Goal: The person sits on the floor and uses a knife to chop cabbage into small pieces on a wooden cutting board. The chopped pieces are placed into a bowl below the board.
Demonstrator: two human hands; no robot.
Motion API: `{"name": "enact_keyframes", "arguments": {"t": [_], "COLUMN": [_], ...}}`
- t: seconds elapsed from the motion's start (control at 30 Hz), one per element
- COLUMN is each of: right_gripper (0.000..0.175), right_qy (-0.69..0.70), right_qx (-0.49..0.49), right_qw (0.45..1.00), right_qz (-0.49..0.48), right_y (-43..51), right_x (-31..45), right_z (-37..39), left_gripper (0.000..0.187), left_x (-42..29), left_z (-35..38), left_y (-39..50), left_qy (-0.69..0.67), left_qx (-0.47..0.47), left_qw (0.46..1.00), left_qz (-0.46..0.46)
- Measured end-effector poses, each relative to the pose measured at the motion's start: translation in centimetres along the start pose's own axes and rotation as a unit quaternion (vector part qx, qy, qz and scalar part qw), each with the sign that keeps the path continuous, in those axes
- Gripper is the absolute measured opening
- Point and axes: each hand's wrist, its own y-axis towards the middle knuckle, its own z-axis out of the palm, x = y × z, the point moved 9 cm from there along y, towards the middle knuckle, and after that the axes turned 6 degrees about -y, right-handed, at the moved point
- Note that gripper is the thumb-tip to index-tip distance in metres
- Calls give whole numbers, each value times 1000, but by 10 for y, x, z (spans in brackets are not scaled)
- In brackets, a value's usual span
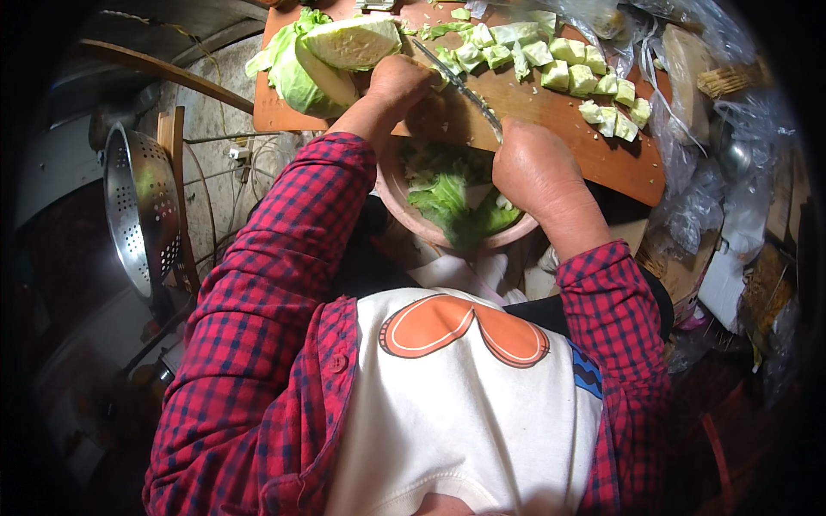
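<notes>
My right hand (pixel 539 164) grips a kitchen knife (pixel 459 87), its dark blade slanting up and left over the wooden board (pixel 548 143). Just left of the blade, my left hand (pixel 400 80) is curled down on the board. A pale piece of cabbage (pixel 440 82) shows at its fingertips, mostly hidden by the hand. Beyond that wrist lie a large cut cabbage wedge (pixel 353 44) and leafy cabbage (pixel 303 80). Cut cabbage chunks (pixel 568 64) are spread over the board's right half.
Below the board's near edge sits a pinkish basin (pixel 413 222) with green cabbage leaves (pixel 445 200) in it. A steel colander (pixel 145 206) stands on its side at left, near loose cables (pixel 242 169). Clear plastic bags (pixel 684 200) and a straw brush (pixel 732 80) crowd the right.
</notes>
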Motion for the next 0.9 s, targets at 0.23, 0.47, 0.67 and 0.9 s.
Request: {"name": "enact_keyframes", "arguments": {"t": [0.23,0.47,0.67,0.9], "right_gripper": [16,19,20,18], "right_qy": [-19,-12,-2,41], "right_qx": [49,54,31,-19], "right_qw": [999,998,999,999], "right_qz": [-9,22,13,22], "right_y": [15,27,20,7], "right_x": [3,2,0,1], "right_z": [4,17,19,-11], "left_gripper": [23,29,40,56], "left_x": [10,12,16,0], "left_z": [3,3,7,3], "left_y": [7,3,-1,-5], "left_qy": [-51,-88,-135,-17], "left_qx": [0,-13,-36,-85], "left_qw": [999,996,990,992], "left_qz": [-4,-12,-3,93]}}
